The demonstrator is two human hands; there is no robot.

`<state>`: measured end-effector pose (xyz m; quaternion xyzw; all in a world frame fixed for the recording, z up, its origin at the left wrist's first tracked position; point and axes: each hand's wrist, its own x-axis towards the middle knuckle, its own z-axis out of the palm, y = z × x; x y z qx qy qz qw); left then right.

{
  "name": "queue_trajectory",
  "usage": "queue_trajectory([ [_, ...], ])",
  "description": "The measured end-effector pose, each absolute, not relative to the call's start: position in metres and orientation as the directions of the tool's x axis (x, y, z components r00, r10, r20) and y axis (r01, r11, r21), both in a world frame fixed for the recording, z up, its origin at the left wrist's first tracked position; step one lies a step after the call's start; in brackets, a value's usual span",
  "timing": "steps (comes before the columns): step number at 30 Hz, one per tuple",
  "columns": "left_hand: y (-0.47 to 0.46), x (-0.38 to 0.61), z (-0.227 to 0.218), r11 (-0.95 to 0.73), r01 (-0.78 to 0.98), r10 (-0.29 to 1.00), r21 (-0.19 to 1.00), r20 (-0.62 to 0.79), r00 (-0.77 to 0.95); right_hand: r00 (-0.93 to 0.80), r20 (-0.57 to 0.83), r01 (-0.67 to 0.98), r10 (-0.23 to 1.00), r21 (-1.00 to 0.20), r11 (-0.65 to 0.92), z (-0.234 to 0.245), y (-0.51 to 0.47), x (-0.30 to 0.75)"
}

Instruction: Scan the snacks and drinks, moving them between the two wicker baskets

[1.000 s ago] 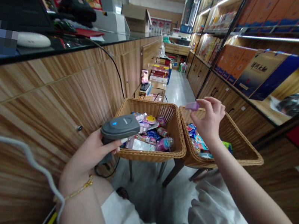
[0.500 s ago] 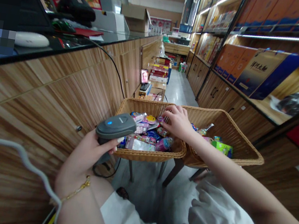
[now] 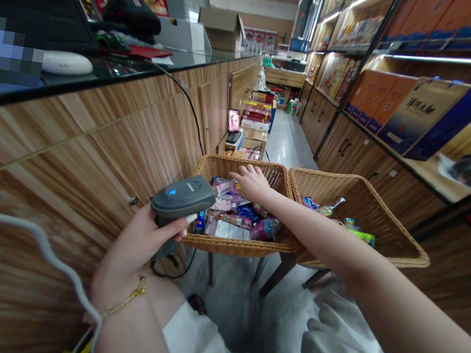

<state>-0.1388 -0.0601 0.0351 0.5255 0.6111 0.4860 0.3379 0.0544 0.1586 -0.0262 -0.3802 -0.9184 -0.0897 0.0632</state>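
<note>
My left hand [image 3: 164, 234] is wrapped round the handle of a dark grey barcode scanner [image 3: 184, 197] with a blue light on top. Its head points right, at the near left corner of the left wicker basket [image 3: 247, 244]. Inside that basket lie small packets and bottles, among them a pink-and-blue bottle [image 3: 263, 229] and a pale flat pack [image 3: 232, 231]. My right hand [image 3: 252, 183] reaches over the basket's far part, fingers stretched apart and bent down just above the packets. Whether the fingertips touch one is hidden.
A second wicker basket [image 3: 406, 251] with fewer packets adjoins on the right. Wooden counter fronts [image 3: 134, 136] stand at left, shelves with boxed goods [image 3: 424, 117] at right. Stacked boxes [image 3: 256, 114] line the aisle ahead. A white cable [image 3: 45, 251] hangs at lower left.
My right hand has moved left across the left basket, from its right side towards the far left packets. My left hand keeps the scanner in nearly the same place. The view has shifted slightly.
</note>
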Motion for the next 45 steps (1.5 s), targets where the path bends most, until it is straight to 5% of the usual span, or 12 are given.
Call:
queue_trajectory([
  [11, -0.058, -0.141, 0.030, -0.020, 0.333, 0.972, 0.943, 0.096, -0.215, -0.726, 0.201, 0.687, 0.658, 0.166, 0.707, -0.022, 0.158, 0.055],
  [17, -0.055, -0.139, 0.030, -0.037, 0.358, 0.976, 0.933, 0.110, -0.187, -0.748, 0.382, 0.634, 0.542, 0.172, 0.754, -0.003, 0.136, 0.086],
  [30, -0.055, -0.121, 0.042, -0.043, 0.369, 0.988, 0.928, 0.095, -0.122, -0.460, 0.619, 0.626, 0.637, -0.283, 0.727, -0.012, 0.077, 0.151],
  [45, -0.052, -0.115, 0.041, -0.018, 0.368, 0.991, 0.930, 0.066, -0.118, -0.363, 0.588, 0.608, 0.723, -0.439, 0.662, -0.021, 0.082, 0.154],
])
